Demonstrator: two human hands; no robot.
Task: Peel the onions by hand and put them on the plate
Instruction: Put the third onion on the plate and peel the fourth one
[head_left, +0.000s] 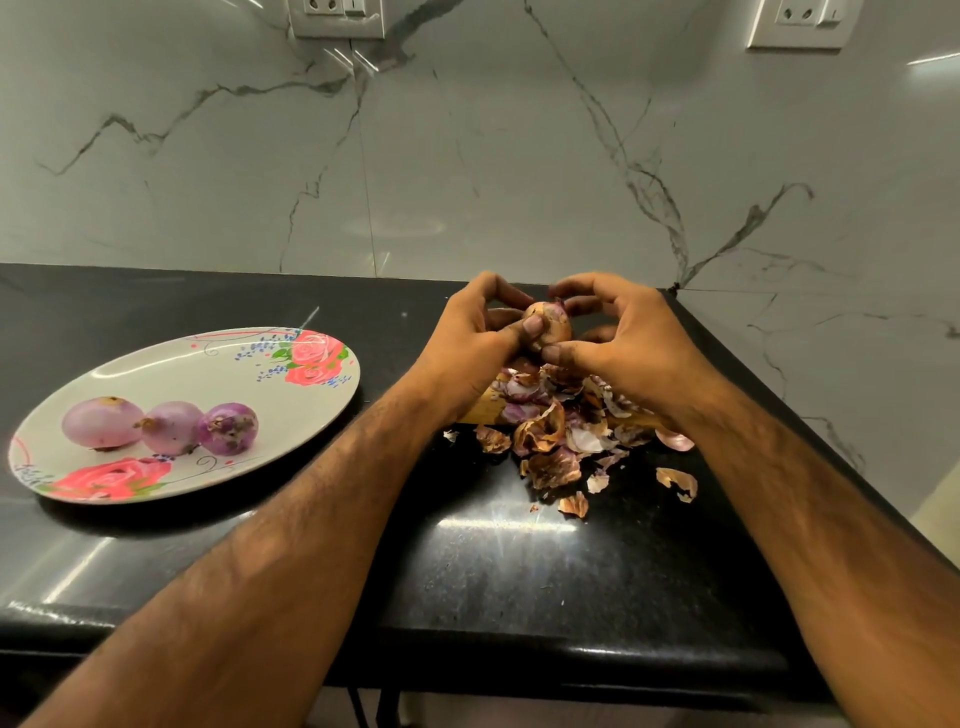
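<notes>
**A:** How many onions?

**B:** Four. Three peeled onions (171, 427) lie in a row on the plate (208, 364), towards its near left edge, packed close side by side. The fourth onion (548, 325) is up off the surface (519, 571), held between two hands.

**A:** Who grips what?

**B:** The left hand (467, 348) curls round the onion's left side with its thumb pressed on the front. The right hand (628, 348) curls round the right side, thumb tip at the bottom and fingertips at the top. That onion is brown and papery in front, with purple showing at the top.

**A:** One plate only?

**B:** One, oval and white, with two clusters of pink roses, one at the far rim and one at the near rim. It sits well to the left of the hands.

**A:** And the peelings?

**B:** One heap of skins (550, 431) lies directly below the hands, with several loose bits scattered just in front; I can't count them exactly. One wooden board (480, 408) peeks out under the heap, mostly covered.

**A:** Anything behind?

**B:** Two sockets (336, 15) sit high on the marble wall (467, 156).
</notes>
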